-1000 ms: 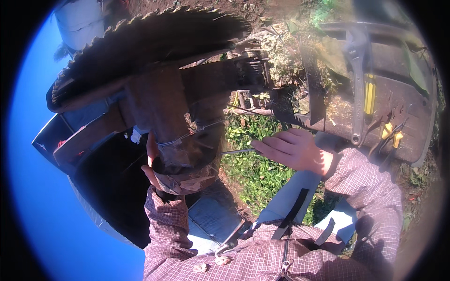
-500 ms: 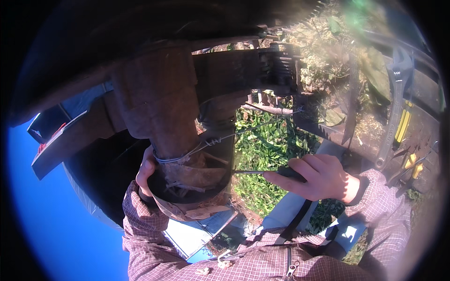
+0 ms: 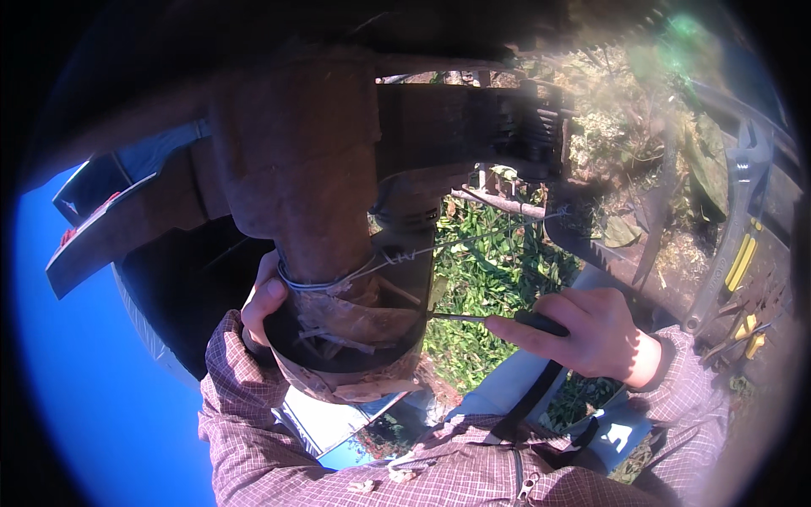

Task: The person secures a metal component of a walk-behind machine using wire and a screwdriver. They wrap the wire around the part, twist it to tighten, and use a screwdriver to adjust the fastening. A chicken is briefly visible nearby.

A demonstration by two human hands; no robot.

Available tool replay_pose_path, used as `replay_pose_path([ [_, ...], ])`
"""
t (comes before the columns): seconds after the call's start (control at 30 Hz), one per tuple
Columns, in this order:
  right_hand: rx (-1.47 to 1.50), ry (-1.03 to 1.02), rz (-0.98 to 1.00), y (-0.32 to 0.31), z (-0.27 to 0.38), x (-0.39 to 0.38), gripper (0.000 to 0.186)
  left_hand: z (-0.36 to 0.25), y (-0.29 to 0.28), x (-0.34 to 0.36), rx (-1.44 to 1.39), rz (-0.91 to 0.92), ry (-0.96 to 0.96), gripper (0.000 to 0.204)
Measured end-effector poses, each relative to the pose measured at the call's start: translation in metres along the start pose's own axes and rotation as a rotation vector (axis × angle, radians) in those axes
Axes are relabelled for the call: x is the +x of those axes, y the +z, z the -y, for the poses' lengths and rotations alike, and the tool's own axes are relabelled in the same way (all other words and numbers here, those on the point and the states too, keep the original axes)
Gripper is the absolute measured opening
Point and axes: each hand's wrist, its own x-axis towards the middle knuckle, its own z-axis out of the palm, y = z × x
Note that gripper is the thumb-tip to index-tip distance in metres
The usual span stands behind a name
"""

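Observation:
My right hand is closed around the dark handle of a screwdriver, index finger stretched along toward the thin shaft. The shaft points left, and its tip meets the right side of a round, open dark casing. At the casing's left rim, my left hand grips the edge with the thumb showing; its other fingers are mostly hidden. A brown pipe runs down into the casing. Wire is wound round the pipe's lower end and stretches off to the right. Torn brown strips and straw-like bits lie inside the casing.
At right, a metal ledge carries an adjustable wrench, a yellow-marked tool and a yellow-handled tool. Dry plant debris covers its far part. Dark machine parts hang overhead, with green plants below.
The whole view has shifted slightly, the machine and tools now sitting a little farther right. Both hands keep their hold, and the screwdriver tip stays at the casing's side.

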Motion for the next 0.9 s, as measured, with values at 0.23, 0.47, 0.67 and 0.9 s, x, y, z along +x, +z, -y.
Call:
replay_pose_path([
  [0.23, 0.411, 0.137, 0.055, -0.006, -0.003, 0.007, 0.053, 0.014, -0.028, 0.011, 0.026, 0.142, 0.112, 0.085],
  [0.47, 1.152, 0.465, 0.163, 0.007, -0.003, 0.005, 0.038, 0.016, -0.036, 0.013, -0.050, 0.211, 0.117, 0.082],
  [0.67, 1.264, 0.609, 0.313, -0.004, -0.013, 0.019, 0.040, 0.008, -0.030, 0.010, 0.008, 0.142, 0.045, 0.081],
  [0.9, 0.495, 0.260, -0.120, 0.028, 0.013, -0.015, 0.040, 0.017, -0.031, 0.013, -0.041, 0.179, 0.101, 0.087],
])
